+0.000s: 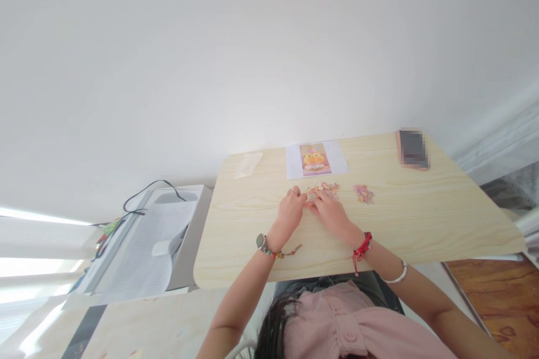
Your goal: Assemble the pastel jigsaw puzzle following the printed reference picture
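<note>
**Both hands at the puzzle cluster, reference print set ahead**

The person sits at a pale wood-grain desk (pixel 421 219) pushed against a white wall. The left hand (pixel 291 208) and the right hand (pixel 330 210) meet at the near edge of a small cluster of orange and pink jigsaw pieces (pixel 323 189), which lies flat near the middle of the desk. The fingers of both hands curl down onto the pieces. At this size I cannot tell whether either hand pinches a piece or only presses on it.

A second, smaller heap of purple and yellow jigsaw pieces (pixel 364 193) lies just to the right, apart from the first. This spacing reads as sorted stock kept off the working cluster.

A white sheet printed with an orange figure on pink (pixel 316 160) lies directly beyond the cluster, facing the person. Its position suits use as a picture guide, in my judgement.

A pink-cased phone (pixel 412 148) rests at the far right corner and a clear plastic bag (pixel 248 164) at the far left, both well apart from the hands. A white appliance with a black cable (pixel 168 224) stands left of the desk.
</note>
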A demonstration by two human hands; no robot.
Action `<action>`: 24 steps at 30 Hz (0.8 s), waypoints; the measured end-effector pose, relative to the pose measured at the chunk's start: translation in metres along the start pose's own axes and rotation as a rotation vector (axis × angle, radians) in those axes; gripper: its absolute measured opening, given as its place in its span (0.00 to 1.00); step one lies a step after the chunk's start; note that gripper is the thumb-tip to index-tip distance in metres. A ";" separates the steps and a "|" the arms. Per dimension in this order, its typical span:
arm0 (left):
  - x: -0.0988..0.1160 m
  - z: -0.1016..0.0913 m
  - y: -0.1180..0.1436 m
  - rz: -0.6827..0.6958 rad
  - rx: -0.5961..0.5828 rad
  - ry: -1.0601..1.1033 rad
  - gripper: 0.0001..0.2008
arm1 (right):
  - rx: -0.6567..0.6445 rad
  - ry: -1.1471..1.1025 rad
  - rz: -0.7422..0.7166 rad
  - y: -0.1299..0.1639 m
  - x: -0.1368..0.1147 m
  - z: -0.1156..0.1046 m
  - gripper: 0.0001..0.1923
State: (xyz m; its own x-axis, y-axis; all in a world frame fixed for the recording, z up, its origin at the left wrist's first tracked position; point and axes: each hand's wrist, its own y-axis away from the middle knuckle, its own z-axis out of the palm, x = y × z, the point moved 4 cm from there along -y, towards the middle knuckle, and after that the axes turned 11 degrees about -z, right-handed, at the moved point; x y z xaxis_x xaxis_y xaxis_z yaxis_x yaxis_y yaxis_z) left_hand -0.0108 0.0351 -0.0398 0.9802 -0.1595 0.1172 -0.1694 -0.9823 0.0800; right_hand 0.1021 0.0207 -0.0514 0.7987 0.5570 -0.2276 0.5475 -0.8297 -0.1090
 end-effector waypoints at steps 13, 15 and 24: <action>0.000 0.002 0.005 0.016 -0.026 0.039 0.11 | 0.048 -0.098 -0.010 0.009 0.008 0.000 0.10; 0.000 0.002 0.005 0.011 -0.020 0.052 0.11 | 0.061 -0.122 -0.017 0.008 0.009 0.000 0.09; 0.008 -0.008 0.011 0.025 -0.018 0.181 0.10 | 0.115 -0.204 -0.041 0.015 0.021 -0.010 0.10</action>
State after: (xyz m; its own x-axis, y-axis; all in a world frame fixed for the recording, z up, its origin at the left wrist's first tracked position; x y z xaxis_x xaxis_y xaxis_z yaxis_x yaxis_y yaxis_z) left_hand -0.0055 0.0241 -0.0296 0.9415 -0.1623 0.2954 -0.1973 -0.9760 0.0925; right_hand 0.1300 0.0203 -0.0477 0.7027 0.5812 -0.4103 0.5374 -0.8116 -0.2293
